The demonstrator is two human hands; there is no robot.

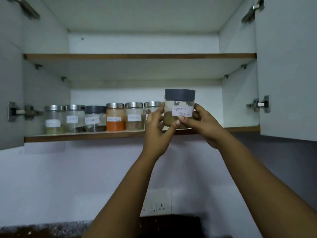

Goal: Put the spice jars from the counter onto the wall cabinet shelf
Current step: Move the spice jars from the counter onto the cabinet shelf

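Both my hands hold up a clear jar (179,107) with a dark grey lid and a paper label reading "Garam Masala"; brown powder fills its lower part. My left hand (157,129) grips its left side and my right hand (202,122) its right side, thumb under the label. The jar hangs at the front edge of the lower cabinet shelf (85,135), right of a row of several labelled spice jars. That row includes an orange-powder jar (115,117) and a dark-lidded jar (95,118). The rightmost jar in the row (151,107) is partly hidden behind my left hand.
Both cabinet doors (288,66) stand open at the sides. The upper shelf (137,56) holds nothing visible. The lower shelf has bare room on the right. Below are a pale wall with a socket plate (157,206) and a speckled counter edge (42,228).
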